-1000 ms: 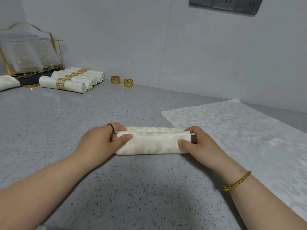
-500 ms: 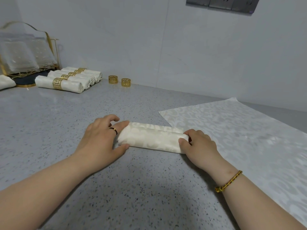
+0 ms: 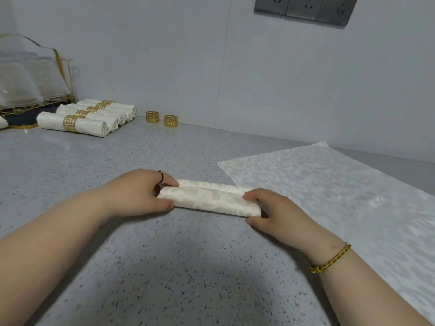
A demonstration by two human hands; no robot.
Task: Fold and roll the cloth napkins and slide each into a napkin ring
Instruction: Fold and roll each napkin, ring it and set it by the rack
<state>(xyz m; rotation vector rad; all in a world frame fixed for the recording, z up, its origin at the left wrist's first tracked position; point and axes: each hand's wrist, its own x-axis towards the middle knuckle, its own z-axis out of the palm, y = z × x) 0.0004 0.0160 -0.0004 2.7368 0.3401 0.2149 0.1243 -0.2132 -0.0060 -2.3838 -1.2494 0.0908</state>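
A cream patterned napkin (image 3: 208,200) lies rolled into a tight tube on the grey speckled counter (image 3: 164,267). My left hand (image 3: 138,192) grips its left end, fingers over the top and thumb at the near side. My right hand (image 3: 270,211) grips the right end the same way. A narrow strip of the napkin's free edge shows just behind the roll. Two loose gold napkin rings (image 3: 152,117) (image 3: 171,121) stand near the back wall.
Several rolled napkins in gold rings (image 3: 77,122) lie in a row at the back left, beside a gold wire rack holding glass plates (image 3: 26,81). A flat, unfolded patterned napkin (image 3: 329,191) covers the counter to the right. Wall sockets (image 3: 303,7) sit above.
The roll has turned further away from me and grown tighter, now slanting down to the right. Both hands have shifted their grip at its ends.
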